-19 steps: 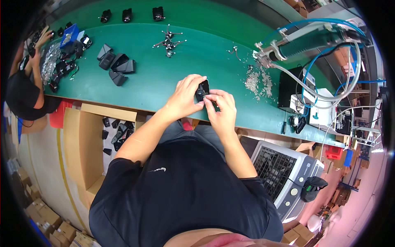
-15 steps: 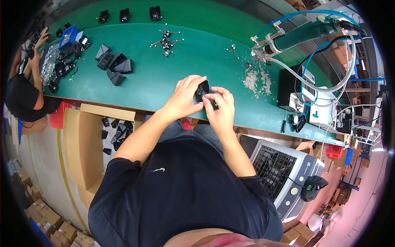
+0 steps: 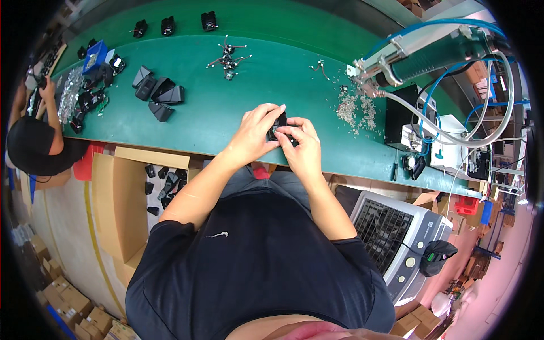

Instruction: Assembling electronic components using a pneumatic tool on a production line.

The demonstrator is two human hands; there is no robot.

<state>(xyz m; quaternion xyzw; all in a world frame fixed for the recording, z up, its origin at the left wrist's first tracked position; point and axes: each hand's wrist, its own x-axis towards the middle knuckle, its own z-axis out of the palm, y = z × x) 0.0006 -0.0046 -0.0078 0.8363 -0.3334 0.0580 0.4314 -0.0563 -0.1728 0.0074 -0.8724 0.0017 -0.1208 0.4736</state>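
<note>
The housing (image 3: pixel 281 119) is over the bench (image 3: pixel 289 76), fingers of the left hand (image 3: pixel 255 131) clamped on its side, those of the right hand (image 3: pixel 302 149) at its near end, whether gripping I cannot tell, and it looks light and stiff, best held by its walls.

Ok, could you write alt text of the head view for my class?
A person's left hand holds a small black part with the right hand touching it, at a green workbench. Black casings lie left, wired pieces farther back, small pale bits right.
</note>
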